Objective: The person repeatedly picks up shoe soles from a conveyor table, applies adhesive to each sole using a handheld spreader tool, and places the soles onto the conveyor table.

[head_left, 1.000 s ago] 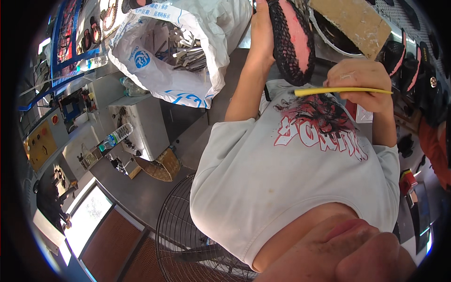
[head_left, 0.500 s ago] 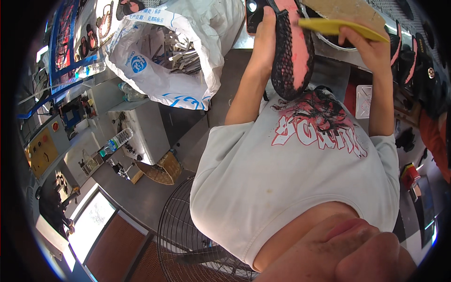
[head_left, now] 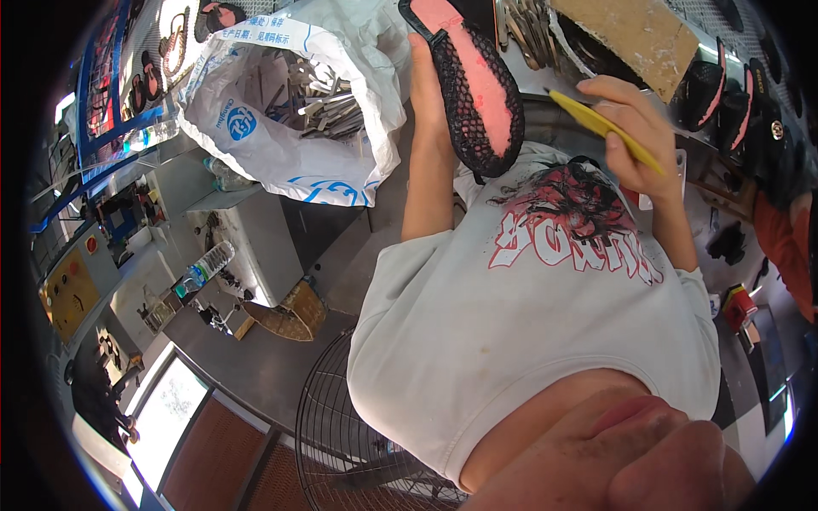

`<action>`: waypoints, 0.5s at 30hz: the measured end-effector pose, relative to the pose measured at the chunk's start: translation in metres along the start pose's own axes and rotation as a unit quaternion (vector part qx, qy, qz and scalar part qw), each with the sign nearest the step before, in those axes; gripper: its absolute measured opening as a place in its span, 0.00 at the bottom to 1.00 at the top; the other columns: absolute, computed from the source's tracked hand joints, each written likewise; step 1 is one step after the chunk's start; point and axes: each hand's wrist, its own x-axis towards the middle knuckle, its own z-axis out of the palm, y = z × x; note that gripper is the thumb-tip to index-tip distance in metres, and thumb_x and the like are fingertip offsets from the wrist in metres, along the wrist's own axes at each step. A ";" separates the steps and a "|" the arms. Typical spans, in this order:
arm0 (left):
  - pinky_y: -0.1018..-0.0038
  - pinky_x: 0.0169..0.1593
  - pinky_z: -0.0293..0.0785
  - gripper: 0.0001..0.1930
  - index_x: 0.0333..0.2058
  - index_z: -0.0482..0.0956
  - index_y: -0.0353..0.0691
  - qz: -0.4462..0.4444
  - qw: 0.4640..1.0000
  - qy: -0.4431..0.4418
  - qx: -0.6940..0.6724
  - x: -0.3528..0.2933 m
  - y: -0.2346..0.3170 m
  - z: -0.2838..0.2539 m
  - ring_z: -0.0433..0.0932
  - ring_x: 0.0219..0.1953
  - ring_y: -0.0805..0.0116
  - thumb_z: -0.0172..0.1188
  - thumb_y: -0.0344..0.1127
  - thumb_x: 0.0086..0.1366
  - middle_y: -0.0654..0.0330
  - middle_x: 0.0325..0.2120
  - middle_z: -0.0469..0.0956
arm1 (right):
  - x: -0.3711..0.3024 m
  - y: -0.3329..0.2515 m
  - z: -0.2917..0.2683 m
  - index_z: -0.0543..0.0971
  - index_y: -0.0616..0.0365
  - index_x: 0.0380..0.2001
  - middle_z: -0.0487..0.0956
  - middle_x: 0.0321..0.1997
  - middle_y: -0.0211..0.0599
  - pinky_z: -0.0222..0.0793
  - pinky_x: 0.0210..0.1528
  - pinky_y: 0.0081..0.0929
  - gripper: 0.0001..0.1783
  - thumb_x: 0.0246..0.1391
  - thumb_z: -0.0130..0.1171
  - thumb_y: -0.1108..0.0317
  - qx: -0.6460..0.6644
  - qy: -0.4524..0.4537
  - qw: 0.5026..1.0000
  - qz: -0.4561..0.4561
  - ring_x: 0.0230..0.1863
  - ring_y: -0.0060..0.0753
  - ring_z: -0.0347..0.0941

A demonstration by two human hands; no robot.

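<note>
My left hand [head_left: 425, 94] holds up a black mesh shoe [head_left: 509, 89], its thumb along the left edge and the other fingers hidden behind. The shoe's pink underside [head_left: 481, 81] faces me, with a ragged edge where pink meets black mesh. To the right, my right hand [head_left: 639, 128] is closed around a long, flat yellow tool [head_left: 588, 117] with a dark pointed tip. That tip points up and left toward the shoe, with a gap between them. The tool's exact kind cannot be made out.
A white plastic bag [head_left: 375, 111] at left holds several thin metallic-looking strips [head_left: 328, 106]. More strips [head_left: 530, 30] lie beyond the shoe, beside a brown board [head_left: 635, 38]. Black-and-pink shoes [head_left: 737, 106] stand at right. A bottle [head_left: 204, 268] and fan [head_left: 328, 417] are lower left.
The shoe has moved left with my left hand. My right hand has drawn the yellow tool down and away from the pink underside, and its tip now angles upward.
</note>
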 end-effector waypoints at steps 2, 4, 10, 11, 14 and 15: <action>0.73 0.38 0.76 0.30 0.45 0.71 0.39 0.012 0.999 0.038 0.015 -0.001 -0.002 -0.004 0.78 0.33 0.69 0.40 0.63 0.65 0.60 0.33 0.77 | -0.005 0.004 0.017 0.75 0.68 0.38 0.76 0.45 0.48 0.70 0.44 0.32 0.17 0.39 0.50 0.80 -0.022 -0.003 1.000 -0.001 0.39 0.47 0.74; 0.73 0.38 0.76 0.30 0.45 0.71 0.39 0.016 0.999 0.035 0.018 -0.004 0.000 -0.004 0.77 0.33 0.70 0.40 0.63 0.65 0.60 0.33 0.77 | -0.001 0.003 0.024 0.75 0.68 0.39 0.76 0.45 0.49 0.70 0.44 0.32 0.19 0.37 0.49 0.80 -0.044 -0.007 0.999 -0.002 0.40 0.47 0.75; 0.73 0.38 0.76 0.29 0.45 0.71 0.38 0.024 0.994 0.097 0.036 -0.013 0.011 0.000 0.77 0.33 0.70 0.38 0.61 0.67 0.60 0.33 0.77 | -0.007 0.002 0.033 0.73 0.61 0.49 0.77 0.33 0.44 0.73 0.35 0.38 0.27 0.40 0.51 0.78 -0.010 -0.001 0.994 0.113 0.33 0.45 0.75; 0.73 0.41 0.75 0.30 0.48 0.70 0.38 0.031 0.996 0.073 0.039 -0.012 0.010 -0.006 0.77 0.36 0.69 0.42 0.62 0.65 0.59 0.37 0.76 | -0.008 0.011 0.042 0.70 0.59 0.52 0.77 0.31 0.44 0.72 0.33 0.39 0.28 0.42 0.53 0.75 -0.079 -0.050 0.987 0.128 0.31 0.45 0.75; 0.72 0.44 0.74 0.31 0.51 0.69 0.39 0.029 0.998 0.045 0.045 -0.010 0.010 -0.007 0.76 0.40 0.67 0.46 0.62 0.64 0.59 0.41 0.76 | -0.020 0.036 0.069 0.67 0.56 0.56 0.77 0.28 0.45 0.72 0.30 0.41 0.29 0.47 0.55 0.69 -0.183 -0.120 0.953 0.208 0.28 0.48 0.75; 0.72 0.45 0.74 0.31 0.52 0.69 0.39 0.023 0.998 0.043 0.050 -0.010 0.010 -0.005 0.76 0.41 0.67 0.46 0.61 0.64 0.59 0.42 0.76 | -0.023 0.042 0.073 0.65 0.55 0.57 0.77 0.27 0.46 0.71 0.29 0.42 0.30 0.49 0.56 0.66 -0.214 -0.140 0.928 0.271 0.27 0.49 0.75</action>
